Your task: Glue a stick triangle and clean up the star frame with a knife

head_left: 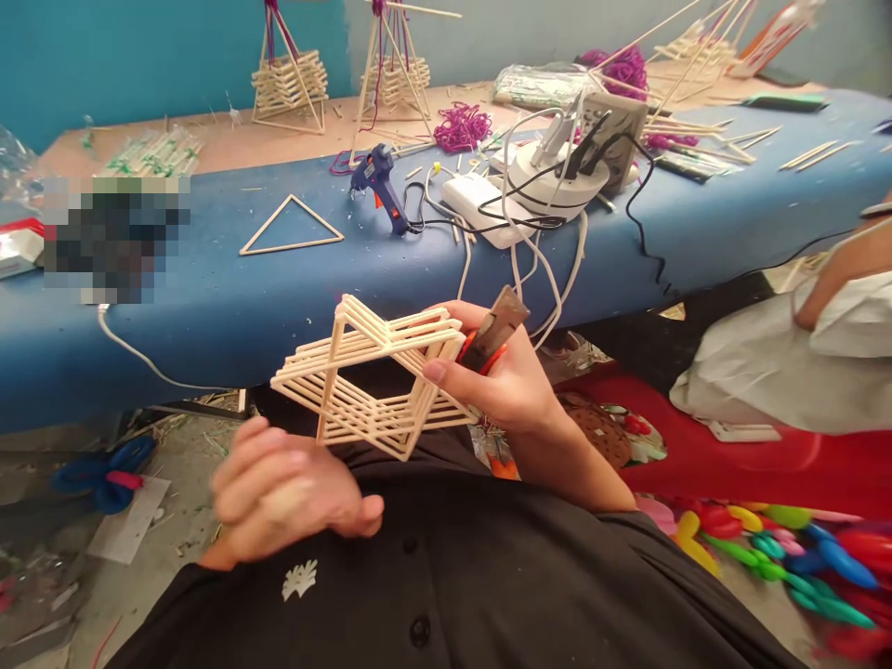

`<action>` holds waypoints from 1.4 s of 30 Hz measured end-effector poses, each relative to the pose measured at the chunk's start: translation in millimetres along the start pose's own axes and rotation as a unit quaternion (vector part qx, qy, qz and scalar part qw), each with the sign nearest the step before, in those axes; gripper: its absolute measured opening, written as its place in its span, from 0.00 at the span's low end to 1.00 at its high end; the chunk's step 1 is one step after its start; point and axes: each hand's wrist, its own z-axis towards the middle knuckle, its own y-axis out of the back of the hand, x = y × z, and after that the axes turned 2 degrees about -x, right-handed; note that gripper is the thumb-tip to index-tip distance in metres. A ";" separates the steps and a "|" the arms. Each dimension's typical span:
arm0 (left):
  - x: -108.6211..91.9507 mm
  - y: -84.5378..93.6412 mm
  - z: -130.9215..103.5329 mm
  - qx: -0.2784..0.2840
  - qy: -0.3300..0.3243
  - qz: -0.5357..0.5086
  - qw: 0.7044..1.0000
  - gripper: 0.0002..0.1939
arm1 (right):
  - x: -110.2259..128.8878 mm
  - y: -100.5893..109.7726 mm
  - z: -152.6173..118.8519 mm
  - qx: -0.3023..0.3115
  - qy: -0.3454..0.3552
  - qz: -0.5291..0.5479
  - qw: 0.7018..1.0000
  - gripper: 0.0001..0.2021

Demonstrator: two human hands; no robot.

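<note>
A star-shaped frame of stacked thin wooden sticks (376,409) is held above my lap. My right hand (502,372) grips its right side, thumb in front, and also has a cutting tool with a worn metal blade and orange-red handle (503,325) in it. Just below and left of the frame is my left hand (293,492), slightly blurred, with its fingers spread and nothing in them. On the blue table surface beyond lie a flat stick triangle (293,228) and a blue glue gun (380,186).
Cables run from a white power strip (480,209) over the table's front edge. Stick structures (289,88) stand at the back beside purple yarn (462,125). A person's arm (846,255) is at the right, above coloured balloons (787,557).
</note>
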 end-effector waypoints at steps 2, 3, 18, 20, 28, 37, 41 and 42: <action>0.3 7.3 -10.0 0.004 0.056 -0.096 0.994 0.26 | 0.5 3.8 1.2 0.023 -0.010 0.005 1.000 0.22; 0.6 12.6 -18.3 0.006 0.085 -0.143 0.986 0.28 | 0.7 4.4 2.5 0.034 -0.016 0.004 0.999 0.23; 18.0 32.2 -40.4 -0.086 0.291 -0.492 0.816 0.29 | -5.8 26.9 4.9 -0.076 0.041 -0.113 0.990 0.32; 18.9 33.4 -41.5 -0.086 0.286 -0.497 0.815 0.29 | 0.2 31.3 1.6 -0.103 0.049 -0.246 0.963 0.24; 20.2 34.7 -45.4 -0.059 0.296 -0.518 0.800 0.26 | 20.1 21.9 -10.4 -0.072 0.012 -0.563 0.823 0.20; 22.3 31.7 -48.6 -0.008 0.196 -0.471 0.860 0.26 | 14.2 21.2 -14.0 -0.090 0.082 -0.608 0.784 0.22; 26.6 31.0 -52.5 0.023 0.104 -0.426 0.899 0.25 | 9.9 23.3 -18.1 -0.087 0.138 -0.596 0.786 0.21; 28.1 31.8 -54.0 0.034 0.084 -0.406 0.909 0.24 | 8.7 23.3 -19.2 -0.091 0.152 -0.591 0.787 0.21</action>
